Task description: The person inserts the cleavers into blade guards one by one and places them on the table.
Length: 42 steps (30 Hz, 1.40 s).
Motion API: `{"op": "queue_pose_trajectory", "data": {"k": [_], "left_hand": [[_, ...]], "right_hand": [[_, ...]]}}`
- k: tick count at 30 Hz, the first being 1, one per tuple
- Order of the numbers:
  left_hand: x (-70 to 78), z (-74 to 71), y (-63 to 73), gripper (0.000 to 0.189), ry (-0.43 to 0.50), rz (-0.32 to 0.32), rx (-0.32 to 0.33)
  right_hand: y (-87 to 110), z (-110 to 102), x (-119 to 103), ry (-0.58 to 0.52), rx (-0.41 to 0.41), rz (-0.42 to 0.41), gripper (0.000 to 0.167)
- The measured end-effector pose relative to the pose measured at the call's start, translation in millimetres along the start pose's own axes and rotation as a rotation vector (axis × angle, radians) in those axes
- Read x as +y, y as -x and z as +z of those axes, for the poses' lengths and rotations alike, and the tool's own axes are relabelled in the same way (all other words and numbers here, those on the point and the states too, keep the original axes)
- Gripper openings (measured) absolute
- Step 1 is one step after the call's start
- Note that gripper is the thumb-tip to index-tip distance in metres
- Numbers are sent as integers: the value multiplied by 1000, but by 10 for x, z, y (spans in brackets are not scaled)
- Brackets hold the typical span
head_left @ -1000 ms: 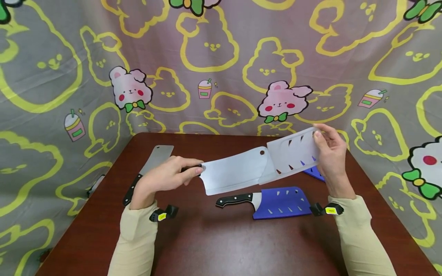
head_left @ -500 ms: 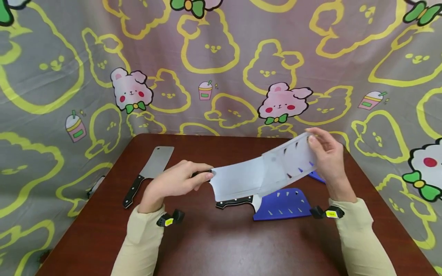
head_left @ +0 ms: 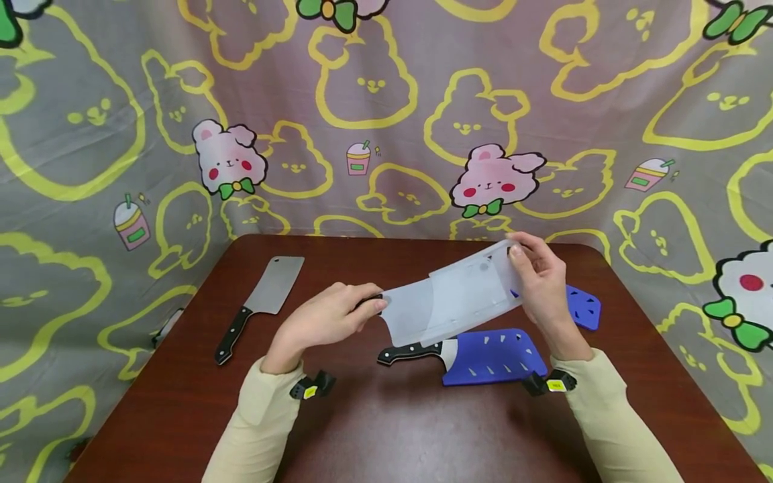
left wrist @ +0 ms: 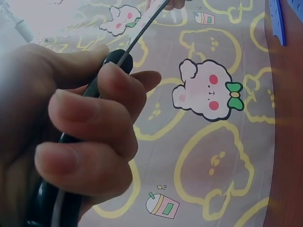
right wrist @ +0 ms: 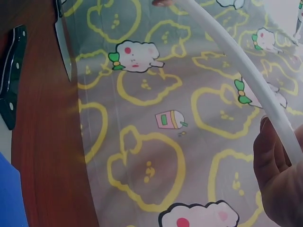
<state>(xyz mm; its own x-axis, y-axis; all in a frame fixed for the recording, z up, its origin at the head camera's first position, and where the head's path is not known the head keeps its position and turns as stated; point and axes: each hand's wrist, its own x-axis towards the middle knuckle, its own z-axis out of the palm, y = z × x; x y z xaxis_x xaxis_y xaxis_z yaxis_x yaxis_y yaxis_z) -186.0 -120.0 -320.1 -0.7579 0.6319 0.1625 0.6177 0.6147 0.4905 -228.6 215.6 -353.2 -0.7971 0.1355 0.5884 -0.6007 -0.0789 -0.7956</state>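
Observation:
My left hand grips a cleaver by its black handle, fingers curled round it in the left wrist view, where the handle shows below them. The broad steel blade points right, raised above the table. Most of it sits inside a translucent white blade sheath with small slots. My right hand pinches the sheath's far right end between thumb and fingers. In the right wrist view the sheath is edge-on and slightly bowed. A strip of bare blade shows near the handle.
Another cleaver lies bare at the left of the brown table. Below the raised blade lies a cleaver in a blue sheath. A separate blue sheath lies at right, partly behind the right arm. A patterned curtain surrounds the table.
My left hand has moved right and my right hand left and slightly down. The blade has slid much deeper into the white sheath. The things on the table have not moved.

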Motion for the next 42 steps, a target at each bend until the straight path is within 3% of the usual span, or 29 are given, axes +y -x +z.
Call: {"op": "queue_pose_trajectory", "data": {"k": [4, 11, 15, 20, 28, 32, 37, 42], "left_hand": [[-6, 30, -11, 16, -4, -2, 34], [33, 184, -127, 23, -30, 43, 61], [32, 191, -119, 19, -8, 15, 59], [-3, 200, -128, 21, -13, 5, 44], [-120, 185, -150, 29, 141, -113, -88], [-197, 160, -152, 40, 145, -131, -123], [-313, 146, -164, 43, 122, -139, -131], [-481, 166, -187, 34, 80, -184, -98]], "right_hand": [[34, 57, 2, 1, 19, -3, 26], [153, 183, 14, 196, -74, 33, 29], [163, 208, 32, 183, -60, 55, 28], [159, 195, 52, 188, -99, 74, 30], [75, 72, 94, 279, -302, 106, 34], [18, 6, 107, 380, -381, 118, 34], [-25, -61, 167, 477, -444, 139, 34], [-71, -126, 319, 456, -472, 204, 35]]}}
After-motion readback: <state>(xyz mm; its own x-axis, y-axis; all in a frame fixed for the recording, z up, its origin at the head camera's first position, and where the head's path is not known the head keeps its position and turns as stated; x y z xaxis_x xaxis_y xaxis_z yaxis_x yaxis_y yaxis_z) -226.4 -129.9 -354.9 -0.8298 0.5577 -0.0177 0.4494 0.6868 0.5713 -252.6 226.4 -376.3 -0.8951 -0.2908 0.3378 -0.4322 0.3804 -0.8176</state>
